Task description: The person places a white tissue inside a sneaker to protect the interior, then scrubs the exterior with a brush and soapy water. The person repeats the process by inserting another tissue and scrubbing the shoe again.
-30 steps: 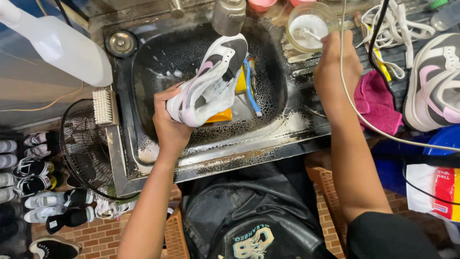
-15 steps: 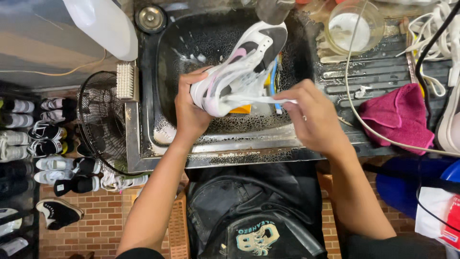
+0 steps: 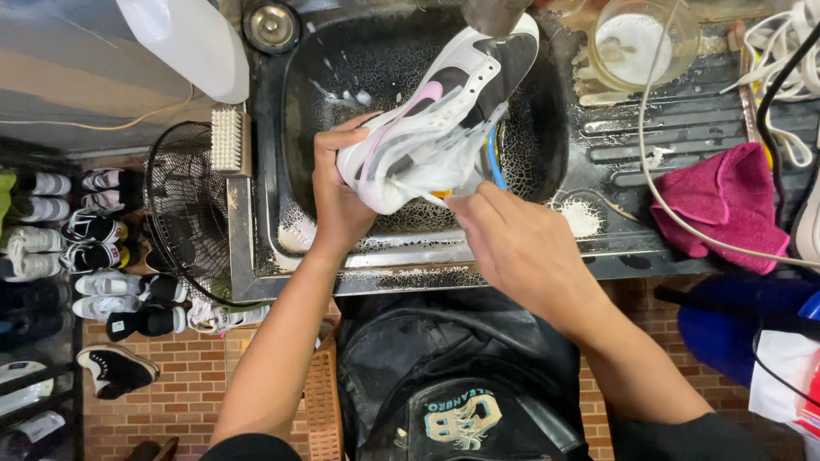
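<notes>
Over a dark, soapy sink (image 3: 530,162) my left hand (image 3: 337,201) grips the heel of a white, black and pink sneaker (image 3: 436,107), tilted with its toe toward the tap. My right hand (image 3: 521,248) holds a thin white brush, its tip pressed against the shoe's side near the heel. Foam covers the shoe's side. A yellow object and a blue brush lie in the basin under the shoe, mostly hidden.
A clear bowl of white foam (image 3: 636,38) stands at the sink's back right. A pink cloth (image 3: 726,201), white laces and cables lie on the drainboard. A scrub brush (image 3: 226,141), fan grille (image 3: 184,213) and white jug (image 3: 192,38) are left; several shoes lie below.
My right hand left the foam bowl, came across to the shoe with the thin brush, and now works lower near the heel. The shoe tilted further up toward the tap.
</notes>
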